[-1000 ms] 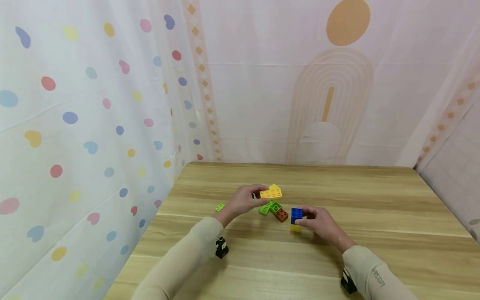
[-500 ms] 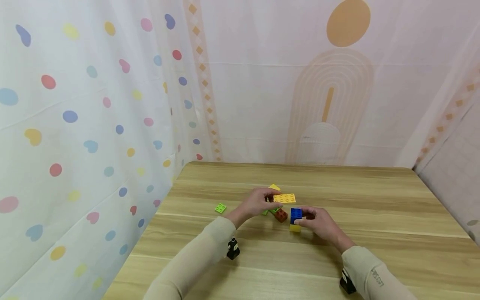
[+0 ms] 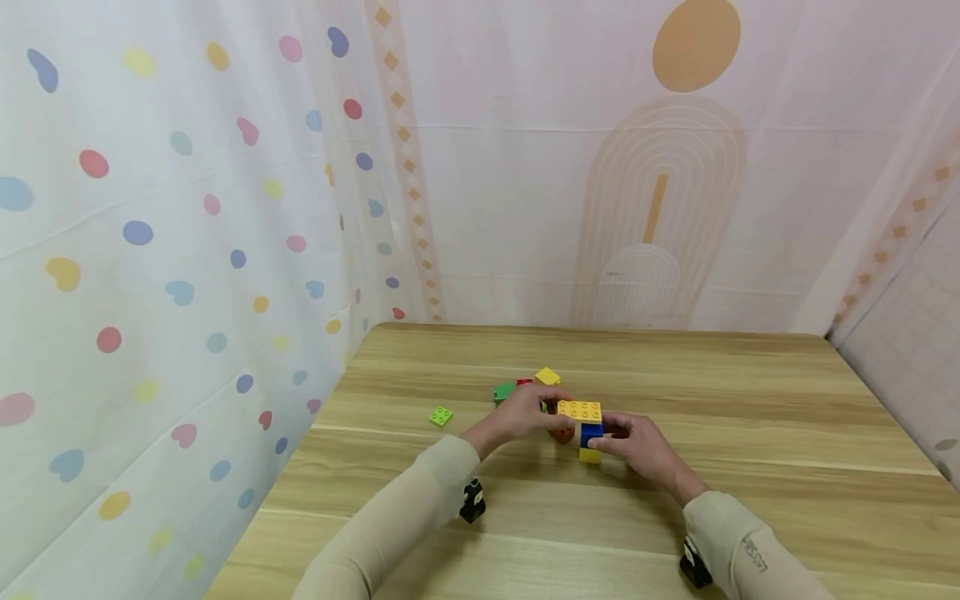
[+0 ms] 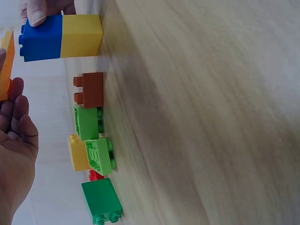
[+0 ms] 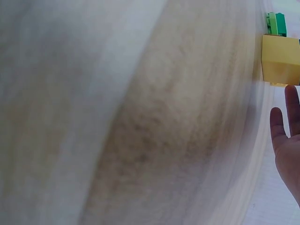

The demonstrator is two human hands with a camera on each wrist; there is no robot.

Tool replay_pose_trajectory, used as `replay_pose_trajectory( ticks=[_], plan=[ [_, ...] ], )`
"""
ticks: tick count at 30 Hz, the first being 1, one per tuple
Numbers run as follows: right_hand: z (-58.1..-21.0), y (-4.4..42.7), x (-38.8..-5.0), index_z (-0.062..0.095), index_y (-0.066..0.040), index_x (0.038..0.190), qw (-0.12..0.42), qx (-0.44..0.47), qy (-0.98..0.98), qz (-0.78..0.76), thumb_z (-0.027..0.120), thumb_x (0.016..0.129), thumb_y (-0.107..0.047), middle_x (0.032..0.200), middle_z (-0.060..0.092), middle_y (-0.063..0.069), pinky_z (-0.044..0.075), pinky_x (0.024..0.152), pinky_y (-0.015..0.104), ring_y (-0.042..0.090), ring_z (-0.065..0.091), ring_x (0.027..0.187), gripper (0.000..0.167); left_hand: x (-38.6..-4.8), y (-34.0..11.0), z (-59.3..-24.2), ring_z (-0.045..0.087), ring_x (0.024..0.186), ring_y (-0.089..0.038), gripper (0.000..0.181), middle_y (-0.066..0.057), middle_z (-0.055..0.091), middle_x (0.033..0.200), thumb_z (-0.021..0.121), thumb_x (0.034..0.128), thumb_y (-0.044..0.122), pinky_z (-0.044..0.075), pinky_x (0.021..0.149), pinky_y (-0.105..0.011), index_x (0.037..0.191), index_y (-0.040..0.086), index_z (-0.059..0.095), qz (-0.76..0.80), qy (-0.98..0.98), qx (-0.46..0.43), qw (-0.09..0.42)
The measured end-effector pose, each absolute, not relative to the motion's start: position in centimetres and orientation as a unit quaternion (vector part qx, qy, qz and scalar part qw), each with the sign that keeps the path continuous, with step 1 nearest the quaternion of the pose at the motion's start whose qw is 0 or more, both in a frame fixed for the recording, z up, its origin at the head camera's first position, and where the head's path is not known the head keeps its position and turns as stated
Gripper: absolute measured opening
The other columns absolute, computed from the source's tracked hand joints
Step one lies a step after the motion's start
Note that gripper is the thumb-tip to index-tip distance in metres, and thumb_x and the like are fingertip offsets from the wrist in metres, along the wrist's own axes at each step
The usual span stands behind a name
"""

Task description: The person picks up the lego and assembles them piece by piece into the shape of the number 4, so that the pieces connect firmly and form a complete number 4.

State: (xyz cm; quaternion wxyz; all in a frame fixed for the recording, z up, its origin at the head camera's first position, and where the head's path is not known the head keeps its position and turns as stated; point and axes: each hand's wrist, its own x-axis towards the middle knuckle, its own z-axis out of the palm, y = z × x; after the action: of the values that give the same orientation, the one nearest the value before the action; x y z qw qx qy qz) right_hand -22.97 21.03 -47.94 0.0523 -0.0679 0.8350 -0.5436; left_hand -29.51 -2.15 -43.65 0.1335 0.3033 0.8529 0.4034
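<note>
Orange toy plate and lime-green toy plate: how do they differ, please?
The orange plate is longer, with eight studs; the lime-green plate is square, with four. The left hand holds the orange plate; the lime-green plate lies on the table. Both are flat, with studs facing up.

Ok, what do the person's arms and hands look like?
The left hand and right hand are ungloved. The left sleeve and right sleeve are pale beige; dark lettering marks the right one. A small black-and-white device shows below each sleeve.
</note>
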Motion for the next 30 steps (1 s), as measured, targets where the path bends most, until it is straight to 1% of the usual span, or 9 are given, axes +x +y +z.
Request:
replay_pose_trajectory(
  ticks=[6, 14, 19, 24, 30],
  plan=[
    [-47.72, 21.02, -22.86, 0.062, -0.002, 0.131, 0.057, -0.075, 0.833, -0.546, 0.077, 0.088, -0.030, 0.118, 0.067, 0.010, 0.052, 0.083, 0.033, 0.023, 0.061, 0.104, 0.053, -29.43, -2.28, -44.02, 0.053, 0.088, -0.011, 0.037, 0.008, 0.063, 0.097, 0.078, 0.0878, 0.032, 0.046, 0.074, -0.026, 0.122, 0.019, 0.071, 0.405, 0.850, 0.306, 0.138],
    [-47.63, 21.08, -22.80, 0.063, -0.002, 0.130, 0.058, -0.069, 0.830, -0.550, 0.078, 0.088, -0.029, 0.117, 0.067, 0.008, 0.051, 0.083, 0.033, 0.021, 0.062, 0.102, 0.053, -29.43, -2.12, -44.43, 0.056, 0.096, -0.007, 0.036, 0.010, 0.066, 0.113, 0.077, 0.0886, 0.033, 0.048, 0.082, -0.027, 0.122, 0.020, 0.071, 0.394, 0.852, 0.315, 0.143],
    [-47.90, 21.14, -22.89, 0.063, -0.002, 0.130, 0.056, -0.070, 0.829, -0.552, 0.078, 0.087, -0.029, 0.117, 0.067, 0.008, 0.051, 0.081, 0.032, 0.020, 0.062, 0.100, 0.052, -29.48, -1.87, -44.40, 0.056, 0.094, -0.007, 0.038, 0.010, 0.066, 0.111, 0.074, 0.0905, 0.034, 0.048, 0.081, -0.026, 0.125, 0.018, 0.069, 0.378, 0.854, 0.325, 0.150],
    [-48.18, 21.10, -23.06, 0.066, -0.006, 0.126, 0.057, -0.067, 0.829, -0.553, 0.080, 0.085, -0.031, 0.114, 0.068, 0.005, 0.051, 0.082, 0.034, 0.020, 0.061, 0.100, 0.050, -29.46, -1.78, -44.12, 0.055, 0.093, -0.006, 0.037, 0.010, 0.066, 0.114, 0.074, 0.0908, 0.033, 0.047, 0.083, -0.025, 0.125, 0.018, 0.069, 0.361, 0.856, 0.338, 0.152],
    [-48.08, 21.16, -22.93, 0.065, -0.005, 0.128, 0.057, -0.067, 0.830, -0.551, 0.079, 0.086, -0.031, 0.117, 0.067, 0.006, 0.051, 0.083, 0.033, 0.021, 0.061, 0.102, 0.052, -29.56, -1.73, -44.08, 0.056, 0.093, -0.006, 0.037, 0.010, 0.066, 0.116, 0.074, 0.0908, 0.033, 0.048, 0.082, -0.025, 0.124, 0.018, 0.070, 0.355, 0.855, 0.344, 0.159]
  ],
)
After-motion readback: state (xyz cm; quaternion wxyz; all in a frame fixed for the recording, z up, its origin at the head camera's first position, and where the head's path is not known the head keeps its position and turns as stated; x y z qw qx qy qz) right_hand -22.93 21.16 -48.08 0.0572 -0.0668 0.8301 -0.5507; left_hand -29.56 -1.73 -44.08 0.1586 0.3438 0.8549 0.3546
